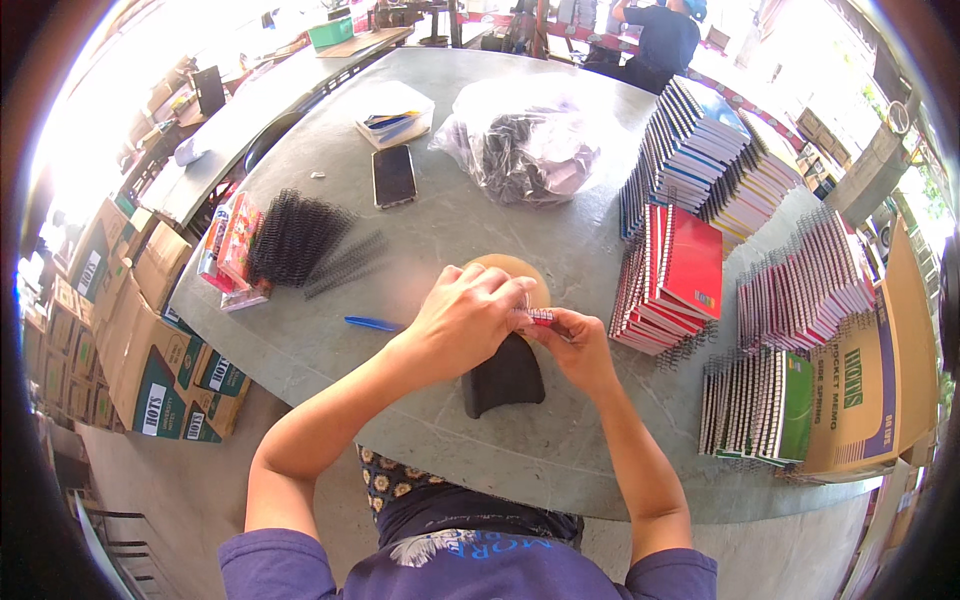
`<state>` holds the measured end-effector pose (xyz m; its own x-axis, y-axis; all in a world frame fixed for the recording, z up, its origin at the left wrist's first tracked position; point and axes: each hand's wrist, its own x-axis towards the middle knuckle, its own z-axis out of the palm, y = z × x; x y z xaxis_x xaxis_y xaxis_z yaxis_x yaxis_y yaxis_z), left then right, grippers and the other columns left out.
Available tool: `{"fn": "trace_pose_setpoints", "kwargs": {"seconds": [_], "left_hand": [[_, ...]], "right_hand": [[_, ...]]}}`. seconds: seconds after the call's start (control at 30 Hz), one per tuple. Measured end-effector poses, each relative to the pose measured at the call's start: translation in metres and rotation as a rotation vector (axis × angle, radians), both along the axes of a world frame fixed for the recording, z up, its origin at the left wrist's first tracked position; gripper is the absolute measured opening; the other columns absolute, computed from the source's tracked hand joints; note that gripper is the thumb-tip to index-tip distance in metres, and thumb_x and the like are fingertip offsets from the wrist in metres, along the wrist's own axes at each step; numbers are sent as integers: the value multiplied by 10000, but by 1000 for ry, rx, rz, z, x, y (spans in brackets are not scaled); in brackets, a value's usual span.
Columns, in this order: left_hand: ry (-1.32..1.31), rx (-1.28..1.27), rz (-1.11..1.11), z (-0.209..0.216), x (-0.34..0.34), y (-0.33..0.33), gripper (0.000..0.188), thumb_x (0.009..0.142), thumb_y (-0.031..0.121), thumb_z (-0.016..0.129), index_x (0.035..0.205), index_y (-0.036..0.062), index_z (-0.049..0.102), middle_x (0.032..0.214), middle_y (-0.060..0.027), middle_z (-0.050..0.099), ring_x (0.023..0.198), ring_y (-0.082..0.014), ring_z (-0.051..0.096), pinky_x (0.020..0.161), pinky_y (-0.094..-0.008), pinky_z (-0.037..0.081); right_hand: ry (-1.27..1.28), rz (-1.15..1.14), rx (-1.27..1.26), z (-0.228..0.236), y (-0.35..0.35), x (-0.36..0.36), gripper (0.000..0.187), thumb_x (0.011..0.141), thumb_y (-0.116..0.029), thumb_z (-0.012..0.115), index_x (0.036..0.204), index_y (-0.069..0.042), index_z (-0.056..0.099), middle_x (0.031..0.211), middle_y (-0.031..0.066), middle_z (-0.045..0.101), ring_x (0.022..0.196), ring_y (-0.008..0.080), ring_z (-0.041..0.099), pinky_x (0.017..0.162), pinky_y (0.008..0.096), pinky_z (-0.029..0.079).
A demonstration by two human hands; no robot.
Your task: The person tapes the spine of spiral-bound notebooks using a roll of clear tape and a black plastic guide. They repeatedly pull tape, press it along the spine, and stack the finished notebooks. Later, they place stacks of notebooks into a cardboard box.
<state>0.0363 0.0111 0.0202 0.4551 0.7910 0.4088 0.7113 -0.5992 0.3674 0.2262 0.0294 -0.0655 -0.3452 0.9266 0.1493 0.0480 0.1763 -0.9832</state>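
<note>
Over the near middle of the table, my two hands meet with the fingers closed. My right hand (578, 340) pinches a small red-and-white piece (540, 317), mostly covered by fingers. At its other end are the curled fingers of my left hand (472, 312); what they grip is hidden. Below the hands a black, wedge-shaped object (505, 382) rests on the table. A tan, rounded object (515, 270) shows just beyond my left hand. To the left of my left wrist lies a blue pen (372, 324).
Black spiral coils (300, 240) lie at left beside red packets (235, 245). A phone (394, 177) and a clear plastic bag (525, 145) lie farther back. Right: stacks of red (690, 260), blue (695, 135) and green (795, 405) spiral notebooks, and a carton (860, 390).
</note>
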Motion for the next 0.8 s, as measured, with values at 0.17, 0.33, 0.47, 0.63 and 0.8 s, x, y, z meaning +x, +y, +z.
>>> {"fn": "trace_pose_setpoints", "kwargs": {"seconds": [0.17,0.33,0.47,0.63,0.8], "left_hand": [[-63,16,-121,-12,8,11,207,787,151,642,944,20,612,906,-130,621,933,-318,577,845,-417,426],[-112,-32,-194,-15,20,14,159,743,79,628,878,-2,605,861,-145,610,864,-326,580,784,-401,459],[-229,2,-237,-17,20,15,111,713,64,611,795,3,567,804,-149,578,805,-339,552,730,-415,448],[-226,-51,-187,-11,16,15,138,674,24,626,804,32,582,802,-137,581,800,-337,555,742,-421,450],[-199,397,151,33,5,18,248,720,48,679,960,31,619,924,-109,640,874,-253,603,778,-347,472]], "right_hand": [[4,-19,32,3,0,-1,177,848,-85,644,1007,-11,667,837,20,688,755,36,565,687,221,471],[-115,-25,54,3,-1,4,149,866,1,566,988,30,647,891,13,671,810,42,555,731,204,458],[-126,-80,98,10,-6,-3,152,861,-28,585,991,21,647,865,39,674,776,52,561,700,216,466],[-428,-135,244,34,-16,-9,188,846,-62,622,1019,6,649,853,154,686,714,86,603,639,243,481],[139,-254,140,20,-9,15,158,845,-52,644,989,13,653,863,47,683,754,81,595,674,224,470]]}}
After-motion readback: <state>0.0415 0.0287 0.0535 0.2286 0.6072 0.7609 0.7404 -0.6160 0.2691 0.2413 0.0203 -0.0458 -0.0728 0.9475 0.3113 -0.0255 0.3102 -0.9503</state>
